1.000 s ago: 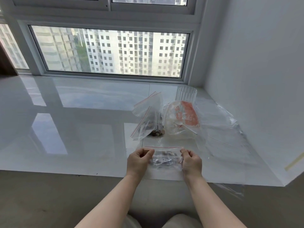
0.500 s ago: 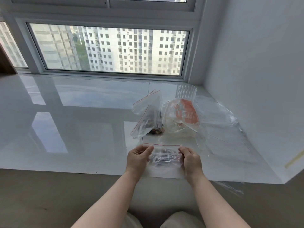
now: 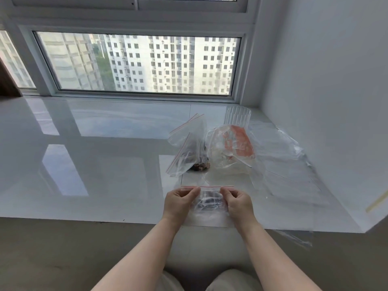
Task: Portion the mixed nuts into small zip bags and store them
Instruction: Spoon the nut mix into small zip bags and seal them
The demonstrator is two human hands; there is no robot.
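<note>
A small clear zip bag (image 3: 209,203) with a red seal line and dark nuts inside lies near the front edge of the glossy white sill (image 3: 94,164). My left hand (image 3: 178,203) pinches the bag's top strip on the left. My right hand (image 3: 238,203) pinches the same strip on the right, the fingertips close together near the middle. Behind them, two more small zip bags (image 3: 189,148) lean together with dark nuts in the lower part, and a few loose nuts (image 3: 201,166) show at their base. A larger crumpled bag with an orange label (image 3: 233,148) sits to the right.
A clear ribbed plastic cup (image 3: 238,116) stands behind the large bag. Loose clear plastic sheeting (image 3: 289,171) spreads to the right against the white wall (image 3: 325,101) and hangs over the sill's front edge. A window (image 3: 136,64) closes off the back of the sill.
Both hands slid inward along the bag's red seal strip, from its outer corners toward the middle. The bag stayed in place near the front edge.
</note>
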